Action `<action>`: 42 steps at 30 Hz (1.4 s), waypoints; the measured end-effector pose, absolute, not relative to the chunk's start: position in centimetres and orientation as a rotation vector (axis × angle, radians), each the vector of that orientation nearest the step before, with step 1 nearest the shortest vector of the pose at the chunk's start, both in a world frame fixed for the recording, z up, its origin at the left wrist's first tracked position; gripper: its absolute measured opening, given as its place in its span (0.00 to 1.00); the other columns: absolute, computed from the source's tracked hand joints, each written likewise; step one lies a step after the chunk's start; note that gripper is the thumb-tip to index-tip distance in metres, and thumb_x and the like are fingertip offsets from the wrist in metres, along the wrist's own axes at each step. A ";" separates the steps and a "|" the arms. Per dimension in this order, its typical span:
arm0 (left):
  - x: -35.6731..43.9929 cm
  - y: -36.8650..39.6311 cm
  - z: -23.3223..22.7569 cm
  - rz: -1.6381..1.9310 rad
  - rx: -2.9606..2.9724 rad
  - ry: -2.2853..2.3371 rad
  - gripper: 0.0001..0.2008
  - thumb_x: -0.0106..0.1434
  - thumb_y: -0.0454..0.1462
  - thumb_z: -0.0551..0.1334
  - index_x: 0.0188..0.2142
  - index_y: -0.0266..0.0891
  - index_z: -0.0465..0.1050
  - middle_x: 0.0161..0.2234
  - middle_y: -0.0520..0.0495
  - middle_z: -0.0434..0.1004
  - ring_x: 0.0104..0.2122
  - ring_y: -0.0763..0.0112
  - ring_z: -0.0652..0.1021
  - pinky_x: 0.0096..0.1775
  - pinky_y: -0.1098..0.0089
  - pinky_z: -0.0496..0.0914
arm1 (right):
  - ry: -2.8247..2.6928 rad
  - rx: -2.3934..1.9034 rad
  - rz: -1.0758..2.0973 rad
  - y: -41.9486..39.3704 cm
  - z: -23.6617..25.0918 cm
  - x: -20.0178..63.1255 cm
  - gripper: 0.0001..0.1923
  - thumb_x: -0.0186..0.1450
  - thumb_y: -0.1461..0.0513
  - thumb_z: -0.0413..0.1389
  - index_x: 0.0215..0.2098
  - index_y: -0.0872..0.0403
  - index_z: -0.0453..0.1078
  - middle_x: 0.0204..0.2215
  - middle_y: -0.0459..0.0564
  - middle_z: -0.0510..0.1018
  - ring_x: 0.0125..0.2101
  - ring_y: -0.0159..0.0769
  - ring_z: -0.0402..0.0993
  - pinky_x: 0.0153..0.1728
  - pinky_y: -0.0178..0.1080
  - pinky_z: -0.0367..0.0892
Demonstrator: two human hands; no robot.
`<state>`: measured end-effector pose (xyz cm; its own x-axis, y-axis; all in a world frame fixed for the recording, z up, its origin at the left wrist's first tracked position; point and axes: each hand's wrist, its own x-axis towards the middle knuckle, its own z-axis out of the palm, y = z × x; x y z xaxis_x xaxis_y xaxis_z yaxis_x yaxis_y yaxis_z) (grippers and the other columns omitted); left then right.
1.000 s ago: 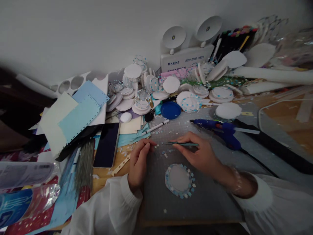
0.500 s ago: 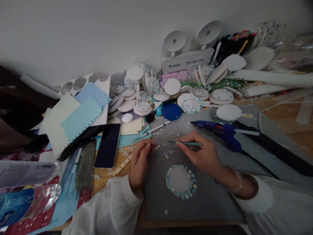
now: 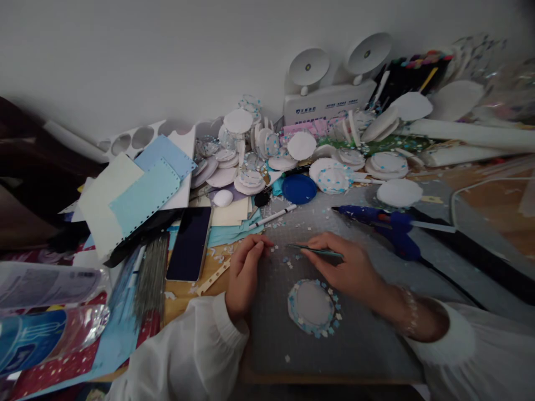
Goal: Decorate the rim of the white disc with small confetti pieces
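Note:
My right hand (image 3: 349,264) pinches a pair of slim tweezers (image 3: 317,249), their tips pointing left above the grey cutting mat (image 3: 271,345). My left hand (image 3: 246,273) rests at the mat's left side, fingers curled in and thumb pressed to them; whether anything sits inside is hidden. Tiny star-shaped paper pieces (image 3: 288,262) lie scattered between the two hands. Below my right hand is a round white disc (image 3: 311,303), its rim ringed with small blue and white stars. One loose star (image 3: 287,358) lies near the mat's front edge.
A blue glue gun (image 3: 376,214) lies right of my hand, its cord running toward the front. Behind are a blue lid (image 3: 298,189) and piled white discs (image 3: 251,181). Leftward are a phone (image 3: 190,243), wire stems (image 3: 151,278), coloured paper (image 3: 144,195) and plastic bottles (image 3: 50,334).
The whole view has shifted slightly, so things appear a little farther right. The tweezers are still in my right hand, tilted a little more. My left hand keeps its curled pose.

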<state>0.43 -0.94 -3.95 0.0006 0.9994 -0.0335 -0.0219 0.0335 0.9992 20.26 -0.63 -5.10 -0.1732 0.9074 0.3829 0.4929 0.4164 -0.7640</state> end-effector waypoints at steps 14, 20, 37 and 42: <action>0.4 -1.4 -3.6 1.123 1.411 1.225 0.05 0.63 0.38 0.62 0.35 0.39 0.74 0.31 0.49 0.72 0.32 0.69 0.71 0.35 0.71 0.64 | -1.157 -1.115 1.246 -0.4 -3.3 21.3 0.16 0.57 0.55 0.65 0.24 0.51 0.61 0.22 0.43 0.76 0.22 0.30 0.72 0.24 0.33 0.69; 0.4 -1.5 -3.2 1.123 1.666 1.127 0.06 0.62 0.38 0.64 0.36 0.38 0.76 0.28 0.48 0.71 0.29 0.69 0.70 0.33 0.70 0.64 | -1.063 -1.054 1.366 -1.3 -2.3 21.0 0.18 0.54 0.53 0.66 0.23 0.50 0.61 0.19 0.42 0.73 0.19 0.30 0.70 0.19 0.33 0.66; 0.4 -1.7 -3.3 1.157 1.709 1.014 0.04 0.62 0.35 0.64 0.32 0.37 0.76 0.26 0.48 0.71 0.28 0.71 0.71 0.31 0.70 0.65 | -1.176 -1.071 1.342 -1.9 -3.0 21.3 0.13 0.59 0.56 0.63 0.26 0.51 0.64 0.24 0.45 0.76 0.22 0.30 0.72 0.23 0.34 0.70; 0.4 -1.5 -3.2 1.155 1.707 1.003 0.03 0.62 0.34 0.64 0.32 0.38 0.75 0.27 0.48 0.72 0.29 0.71 0.71 0.32 0.70 0.65 | -1.160 -1.073 1.335 -1.8 -2.9 21.2 0.14 0.58 0.55 0.64 0.25 0.51 0.63 0.25 0.44 0.75 0.21 0.29 0.72 0.21 0.33 0.68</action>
